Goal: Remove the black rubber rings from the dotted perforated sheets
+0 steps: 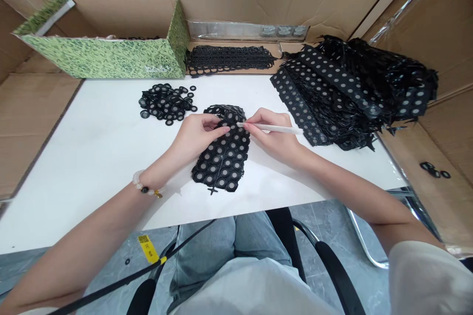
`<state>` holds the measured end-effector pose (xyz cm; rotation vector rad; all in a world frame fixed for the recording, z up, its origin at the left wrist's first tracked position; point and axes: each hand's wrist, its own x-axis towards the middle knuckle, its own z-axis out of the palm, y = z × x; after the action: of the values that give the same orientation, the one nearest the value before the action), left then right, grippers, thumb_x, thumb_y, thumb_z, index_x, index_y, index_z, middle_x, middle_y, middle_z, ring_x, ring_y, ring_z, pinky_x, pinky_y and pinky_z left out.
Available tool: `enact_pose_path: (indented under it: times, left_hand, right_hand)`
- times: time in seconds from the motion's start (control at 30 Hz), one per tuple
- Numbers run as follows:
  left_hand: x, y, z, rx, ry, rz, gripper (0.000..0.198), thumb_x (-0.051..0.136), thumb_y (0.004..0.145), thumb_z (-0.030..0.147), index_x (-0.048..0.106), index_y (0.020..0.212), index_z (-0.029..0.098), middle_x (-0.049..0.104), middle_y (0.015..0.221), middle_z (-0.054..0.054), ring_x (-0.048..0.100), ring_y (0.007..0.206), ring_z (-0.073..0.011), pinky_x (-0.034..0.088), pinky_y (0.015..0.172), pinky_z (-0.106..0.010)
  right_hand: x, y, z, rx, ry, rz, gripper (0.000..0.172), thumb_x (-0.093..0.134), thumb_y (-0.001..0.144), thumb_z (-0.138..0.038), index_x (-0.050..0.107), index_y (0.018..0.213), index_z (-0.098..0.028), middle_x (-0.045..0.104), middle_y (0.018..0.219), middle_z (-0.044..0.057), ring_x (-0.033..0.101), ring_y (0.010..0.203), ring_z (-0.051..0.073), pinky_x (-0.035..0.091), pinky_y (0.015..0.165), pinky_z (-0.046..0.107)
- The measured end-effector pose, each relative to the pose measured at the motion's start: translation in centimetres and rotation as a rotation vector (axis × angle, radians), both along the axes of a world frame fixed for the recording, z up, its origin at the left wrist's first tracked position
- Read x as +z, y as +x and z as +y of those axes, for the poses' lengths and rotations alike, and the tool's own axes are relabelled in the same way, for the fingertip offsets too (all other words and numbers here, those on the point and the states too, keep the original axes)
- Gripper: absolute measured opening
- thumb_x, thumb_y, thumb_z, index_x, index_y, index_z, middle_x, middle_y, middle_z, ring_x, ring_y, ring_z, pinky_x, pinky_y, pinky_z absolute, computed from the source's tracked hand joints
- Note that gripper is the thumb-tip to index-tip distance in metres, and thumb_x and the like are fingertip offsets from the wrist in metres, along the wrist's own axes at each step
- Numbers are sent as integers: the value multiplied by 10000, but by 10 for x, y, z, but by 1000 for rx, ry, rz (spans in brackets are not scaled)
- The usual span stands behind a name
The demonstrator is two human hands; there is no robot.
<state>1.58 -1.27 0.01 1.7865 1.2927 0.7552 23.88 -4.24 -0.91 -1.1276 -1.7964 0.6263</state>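
Note:
A black rubber sheet (222, 161) with rows of round rings and grey centres lies near the front of the white table, its far end bent up. My left hand (195, 134) grips that raised end between thumb and fingers. Pinched in my right hand (276, 139) is a thin white stick-shaped tool (283, 129). Its tip touches the sheet's upper part, close to my left thumb. Loose black rings (166, 102) form a small pile beyond my left hand.
A green patterned box (111, 56) stands at the back left. Beside it lie stacked black perforated sheets (231, 58). More ringed sheets make a big heap (343, 91) on the right. A few rings (430, 170) rest on cardboard at far right. Cardboard walls surround the white table (84, 172).

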Motion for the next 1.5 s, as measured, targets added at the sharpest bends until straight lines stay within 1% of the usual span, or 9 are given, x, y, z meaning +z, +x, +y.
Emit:
enact_pose_path:
  times: [0.17, 0.3, 0.43, 0.63, 0.83, 1.0, 1.2, 1.33, 1.5]
  left_hand:
    - [2, 0, -1, -1, 15, -10, 343, 738, 741, 457, 585, 611, 179, 576, 643, 8, 500, 641, -150, 384, 645, -276]
    - [2, 2, -6, -48, 104, 21, 341, 678, 810, 467, 613, 648, 174, 554, 625, 22, 467, 626, -139, 360, 630, -271]
    - [6, 4, -9, -64, 181, 69, 343, 628, 845, 467, 614, 658, 180, 546, 610, 22, 458, 618, -141, 360, 631, -273]
    - [8, 4, -9, -64, 190, 84, 330, 609, 856, 466, 615, 680, 187, 606, 656, 9, 518, 646, -156, 424, 659, -268]
    - [5, 4, -9, -71, 209, 101, 308, 596, 872, 457, 659, 742, 184, 683, 741, -15, 582, 703, -176, 455, 688, -271]
    - [2, 4, -8, -98, 266, 120, 289, 583, 887, 440, 682, 800, 182, 710, 808, -43, 604, 723, -188, 441, 685, -283]
    - [-6, 3, -8, -147, 365, 218, 294, 533, 927, 381, 632, 724, 193, 663, 751, -44, 574, 696, -192, 418, 708, -306]
    - [-7, 3, -9, -168, 383, 223, 294, 520, 946, 370, 631, 739, 193, 674, 779, -53, 595, 730, -201, 431, 729, -307]
    - [-8, 3, -9, -220, 424, 223, 326, 499, 968, 366, 662, 754, 181, 687, 804, -65, 616, 767, -203, 447, 741, -303]
  right_hand:
    - [10, 3, -2, -73, 24, 134, 280, 702, 900, -450, 644, 738, -228, 737, 750, 8, 653, 675, 169, 501, 633, 315]
    - [11, 0, -4, -5, 6, 164, 238, 734, 876, -444, 676, 782, -232, 747, 797, 11, 679, 723, 177, 533, 671, 326]
    - [10, -2, -5, -13, 5, 148, 246, 715, 891, -443, 671, 782, -227, 740, 787, 11, 676, 720, 172, 530, 665, 321]
    - [10, -2, -6, -49, 7, 131, 312, 703, 887, -506, 652, 755, -227, 735, 771, 13, 664, 706, 172, 526, 648, 320]
    - [12, -2, -7, -70, 26, 133, 315, 700, 889, -512, 666, 756, -229, 736, 767, 15, 663, 697, 171, 531, 644, 321]
    - [11, 0, -5, 0, -12, 129, 328, 710, 876, -537, 674, 780, -225, 747, 789, 24, 692, 722, 187, 547, 665, 328]
    - [6, 0, -1, 17, 40, 2, 253, 697, 913, -449, 691, 812, -217, 753, 789, 17, 687, 690, 170, 509, 640, 295]
    - [0, -4, -2, -1, 103, -36, 205, 687, 927, -406, 698, 837, -222, 756, 800, 10, 679, 699, 162, 497, 647, 279]
    - [-2, -8, -4, -6, 103, -54, 204, 656, 949, -396, 697, 841, -229, 763, 822, 7, 684, 725, 157, 505, 679, 273]
